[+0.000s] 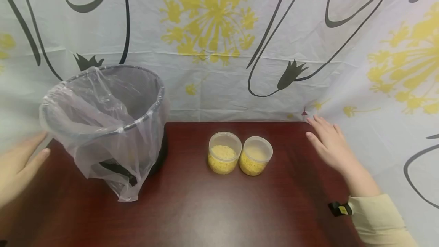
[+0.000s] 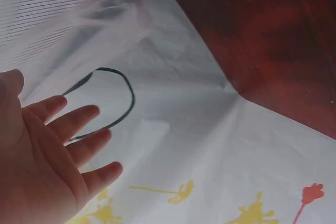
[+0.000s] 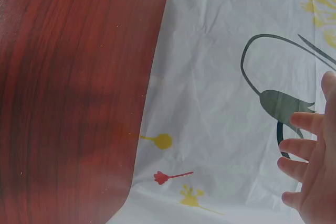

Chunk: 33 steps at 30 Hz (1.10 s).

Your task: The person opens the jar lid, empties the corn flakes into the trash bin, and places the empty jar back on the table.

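My left hand [image 1: 18, 167] is at the left edge of the head view, fingers spread and holding nothing, beside a bin [image 1: 160, 155] lined with a translucent plastic bag [image 1: 103, 140]. In the left wrist view the same hand [image 2: 63, 150] shows its palm and loosely extended fingers. At the right, my right hand [image 1: 330, 142] is held out over the table's far corner with relaxed fingers and nothing in them. Two clear plastic tubs, a left one [image 1: 223, 165] and a right one [image 1: 253, 167], stand side by side between the hands, each partly filled with yellow crumbly bits.
The dark red wooden table [image 1: 212, 209] ends at a white curtain [image 1: 219, 94] printed with grey stems and yellow flowers, which also runs along the right side. The bag's gathered end hangs down the bin's front. A dark strap [image 1: 339, 209] sits by the right sleeve [image 1: 377, 216].
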Tool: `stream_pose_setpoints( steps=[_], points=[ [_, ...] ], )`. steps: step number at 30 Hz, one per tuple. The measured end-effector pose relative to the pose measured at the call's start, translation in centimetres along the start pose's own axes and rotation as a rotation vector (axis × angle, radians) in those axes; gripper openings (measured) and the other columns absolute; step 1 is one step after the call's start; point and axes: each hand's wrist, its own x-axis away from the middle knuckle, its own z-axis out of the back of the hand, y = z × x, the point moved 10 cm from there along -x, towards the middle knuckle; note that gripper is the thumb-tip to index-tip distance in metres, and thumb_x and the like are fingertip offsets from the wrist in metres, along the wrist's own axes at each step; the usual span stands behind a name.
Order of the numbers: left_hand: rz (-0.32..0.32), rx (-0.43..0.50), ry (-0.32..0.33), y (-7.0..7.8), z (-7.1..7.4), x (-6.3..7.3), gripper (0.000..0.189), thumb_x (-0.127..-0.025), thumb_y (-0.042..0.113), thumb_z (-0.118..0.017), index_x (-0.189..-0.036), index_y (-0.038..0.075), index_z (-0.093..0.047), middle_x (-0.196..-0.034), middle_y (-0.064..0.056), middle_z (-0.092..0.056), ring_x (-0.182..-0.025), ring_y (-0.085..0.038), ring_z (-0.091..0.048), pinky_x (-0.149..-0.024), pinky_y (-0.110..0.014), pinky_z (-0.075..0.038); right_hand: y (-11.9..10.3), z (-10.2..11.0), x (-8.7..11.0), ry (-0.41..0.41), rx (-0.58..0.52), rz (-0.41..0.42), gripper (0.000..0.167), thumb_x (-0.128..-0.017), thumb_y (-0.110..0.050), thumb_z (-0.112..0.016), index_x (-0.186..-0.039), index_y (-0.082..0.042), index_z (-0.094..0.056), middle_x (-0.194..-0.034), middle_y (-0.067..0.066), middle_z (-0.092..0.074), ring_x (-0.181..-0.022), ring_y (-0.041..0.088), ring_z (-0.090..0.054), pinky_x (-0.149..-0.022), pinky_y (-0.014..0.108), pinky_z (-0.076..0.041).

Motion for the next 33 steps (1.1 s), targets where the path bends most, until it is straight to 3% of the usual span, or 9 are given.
stream_pose_setpoints(
  steps=[2, 4, 8, 11, 16, 19, 23, 27, 33],
  points=[
    [0.013, 0.034, 0.017, 0.5, 0.2, 0.1, 0.053, -0.102, 0.013, -0.037, -0.15, -0.002, -0.02, -0.144, -0.037, -0.023, -0.137, -0.047, -0.014, -0.114, -0.042, 0.001, -0.1, 0.2, 0.0, 0.02, 0.001, 0.0, 0.05, -0.103, -0.03, -0.039, -0.145, -0.002, -0.037, -0.147, 0.026, -0.032, -0.139, 0.039, -0.021, -0.111, 0.056, 0.0],
    [0.032, 0.067, 0.046, 0.9, 0.5, 0.3, 0.051, -0.102, 0.013, -0.036, -0.15, 0.0, -0.022, -0.142, -0.036, -0.027, -0.141, -0.026, -0.013, -0.114, -0.035, -0.001, -0.3, 0.4, 0.0, 0.036, 0.001, 0.002, 0.049, -0.103, -0.029, -0.039, -0.143, -0.001, -0.039, -0.146, 0.026, -0.034, -0.138, 0.039, -0.023, -0.111, 0.056, -0.001],
    [0.034, 0.141, 0.13, 1.8, 1.3, 0.6, 0.047, -0.101, 0.011, -0.038, -0.147, 0.002, -0.032, -0.148, 0.013, -0.035, -0.122, 0.017, -0.017, -0.109, -0.017, -0.005, -0.8, 0.7, 0.0, 0.062, 0.0, 0.009, 0.047, -0.103, -0.028, -0.041, -0.141, 0.0, -0.042, -0.144, 0.026, -0.038, -0.137, 0.038, -0.026, -0.112, 0.054, -0.003],
    [0.05, 0.184, 0.189, 2.1, 1.9, 0.7, 0.041, -0.101, 0.01, -0.041, -0.14, 0.0, -0.044, -0.123, 0.046, -0.031, -0.109, 0.024, -0.026, -0.101, -0.008, -0.011, -1.3, 0.9, 0.0, 0.078, -0.005, 0.019, 0.046, -0.103, -0.027, -0.041, -0.14, 0.0, -0.043, -0.143, 0.026, -0.039, -0.135, 0.039, -0.028, -0.112, 0.053, -0.004],
    [0.149, 0.211, 0.221, 2.4, 2.5, 1.1, 0.027, -0.1, 0.015, -0.047, -0.118, 0.008, -0.065, -0.103, 0.047, -0.044, -0.096, 0.024, -0.041, -0.081, 0.001, -0.027, -2.3, 1.2, 0.0, 0.109, -0.017, 0.045, 0.045, -0.102, -0.027, -0.043, -0.138, 0.0, -0.045, -0.142, 0.024, -0.04, -0.133, 0.041, -0.031, -0.112, 0.052, -0.007],
    [0.211, 0.287, 0.218, 3.2, 2.4, 1.5, 0.019, -0.099, 0.017, -0.049, -0.101, 0.011, -0.067, -0.087, 0.038, -0.057, -0.077, 0.016, -0.052, -0.063, -0.005, -0.039, -2.8, 1.4, -0.1, 0.127, -0.027, 0.057, 0.044, -0.102, -0.026, -0.045, -0.138, 0.0, -0.046, -0.142, 0.023, -0.041, -0.131, 0.042, -0.033, -0.112, 0.052, -0.008],
    [0.212, 0.308, 0.239, 5.1, 2.9, 1.6, 0.02, -0.098, 0.014, -0.05, -0.093, 0.007, -0.069, -0.081, 0.034, -0.06, -0.071, 0.013, -0.055, -0.057, -0.008, -0.041, -3.3, 1.6, -0.1, 0.148, -0.043, 0.07, 0.043, -0.102, -0.025, -0.045, -0.137, 0.0, -0.047, -0.141, 0.023, -0.042, -0.13, 0.042, -0.034, -0.113, 0.051, -0.008],
    [0.109, 0.238, 0.308, 8.1, 3.9, 1.4, 0.019, -0.095, 0.01, -0.054, -0.088, 0.006, -0.071, -0.085, 0.043, -0.053, -0.077, 0.024, -0.047, -0.064, -0.001, -0.033, -4.0, 1.9, -0.1, 0.182, -0.048, 0.102, 0.042, -0.101, -0.024, -0.046, -0.135, 0.0, -0.049, -0.139, 0.022, -0.045, -0.128, 0.042, -0.037, -0.112, 0.05, -0.013],
    [-0.094, 0.25, 0.377, 12.0, 4.1, 1.9, 0.019, -0.091, 0.001, -0.054, -0.085, 0.002, -0.072, -0.092, 0.041, -0.056, -0.085, 0.023, -0.05, -0.073, 0.001, -0.033, -5.1, 1.7, 0.1, 0.201, -0.116, 0.133, 0.04, -0.1, -0.019, -0.049, -0.134, 0.002, -0.05, -0.139, 0.022, -0.045, -0.128, 0.043, -0.037, -0.111, 0.049, -0.018]
  ],
)
